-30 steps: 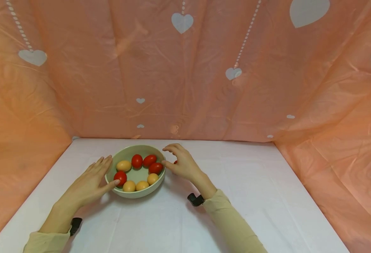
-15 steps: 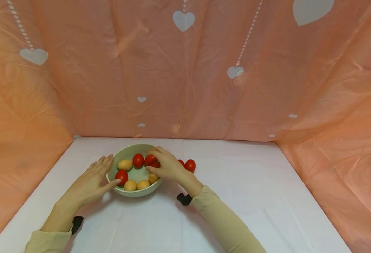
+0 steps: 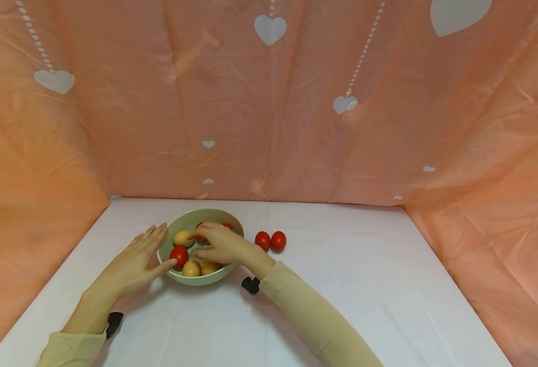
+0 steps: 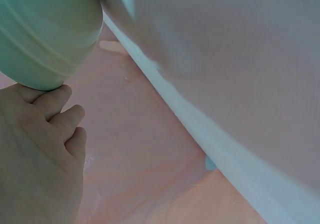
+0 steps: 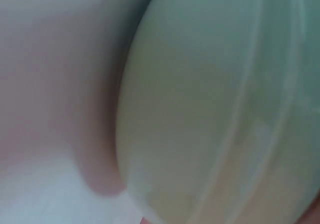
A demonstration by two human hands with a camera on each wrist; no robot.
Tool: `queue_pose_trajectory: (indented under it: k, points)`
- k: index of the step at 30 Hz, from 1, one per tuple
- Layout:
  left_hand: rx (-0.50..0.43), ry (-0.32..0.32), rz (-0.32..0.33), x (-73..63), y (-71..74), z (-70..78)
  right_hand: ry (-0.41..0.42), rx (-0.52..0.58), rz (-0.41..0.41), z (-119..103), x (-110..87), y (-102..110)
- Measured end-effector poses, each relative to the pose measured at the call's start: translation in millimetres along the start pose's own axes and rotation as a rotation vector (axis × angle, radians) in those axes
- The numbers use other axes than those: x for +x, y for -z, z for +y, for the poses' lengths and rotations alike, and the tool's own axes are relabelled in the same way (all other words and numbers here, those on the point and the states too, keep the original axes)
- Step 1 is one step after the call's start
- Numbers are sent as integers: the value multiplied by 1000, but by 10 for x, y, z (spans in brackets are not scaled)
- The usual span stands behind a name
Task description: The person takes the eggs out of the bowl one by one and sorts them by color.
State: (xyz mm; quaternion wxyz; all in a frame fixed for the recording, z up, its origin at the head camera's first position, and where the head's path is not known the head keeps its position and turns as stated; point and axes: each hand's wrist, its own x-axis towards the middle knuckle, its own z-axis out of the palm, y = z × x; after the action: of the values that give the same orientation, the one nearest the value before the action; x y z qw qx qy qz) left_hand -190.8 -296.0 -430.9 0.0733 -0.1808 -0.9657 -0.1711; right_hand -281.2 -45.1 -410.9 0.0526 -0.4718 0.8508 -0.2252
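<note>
A pale green bowl (image 3: 188, 219) holds several smooth egg-shaped pieces, some red like tomatoes and some yellow-orange. My left hand (image 3: 133, 262) lies along the bowl's left side with fingers extended, its thumb over the rim near a red tomato (image 3: 179, 256). In the left wrist view, fingers of that hand touch the bowl wall (image 4: 45, 39). My right hand (image 3: 223, 247) reaches over the right rim into the bowl, fingers slightly bent and thumb apart. Its fingertips are right at a yellow-orange egg-shaped piece (image 3: 183, 238). The right wrist view shows only the bowl's outer wall (image 5: 200, 94) up close.
Two red tomatoes, one nearer the bowl (image 3: 263, 240) and one beside it (image 3: 278, 241), lie on the white tablecloth (image 3: 365, 285). An orange curtain (image 3: 296, 153) with white hearts hangs behind and along both sides.
My right hand has moved left from outside the right rim to inside the bowl. The two red tomatoes on the cloth have come into full view. The left hand stays at the bowl.
</note>
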Motion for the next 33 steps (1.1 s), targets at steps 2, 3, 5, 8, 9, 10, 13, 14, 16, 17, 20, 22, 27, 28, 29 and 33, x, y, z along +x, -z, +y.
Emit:
queue_pose_trajectory:
  k: [2,3,5,8,9,10,13,14,16,17,20,22,27,28,29,33]
  points:
    - [0,1,-2,-1,0,-3,-3,0,-22,-12,51,-20]
    - [-2,2,-4,-1,0,-4,-2,0,-31,-17,79,-31]
    - [-3,5,-4,-6,3,-7,3,4,-53,-27,135,-55]
    - [-7,6,1,-15,0,-11,7,21,-80,-48,200,-88]
    - [-9,4,4,-18,-2,-12,7,27,-89,-55,217,-98]
    - [-7,2,10,-21,-6,-13,6,25,-98,-62,227,-109]
    - [-7,-3,22,-24,-16,-17,-3,-7,-118,-84,253,-137]
    - [-7,-6,26,-21,-19,-21,-5,-19,-120,-92,258,-146]
    - [-7,-5,28,-17,-19,-23,-4,-48,-117,-100,270,-164]
    - [-6,-3,26,-15,-16,-23,0,-57,-113,-104,277,-171]
    - [-2,-2,21,-6,-14,-22,6,-72,-102,-107,289,-192]
    - [0,0,17,-3,-10,-17,-3,-73,-104,-103,297,-210]
    - [-7,-1,11,-1,-2,-18,-45,-61,-112,-88,306,-235]
    - [-8,-2,10,-1,-5,-20,-51,-58,-110,-84,306,-236]
    - [-9,0,10,0,-4,-17,-56,-54,-108,-82,304,-236]
    - [-2,-5,20,0,-11,-15,-73,-52,-98,-77,306,-246]
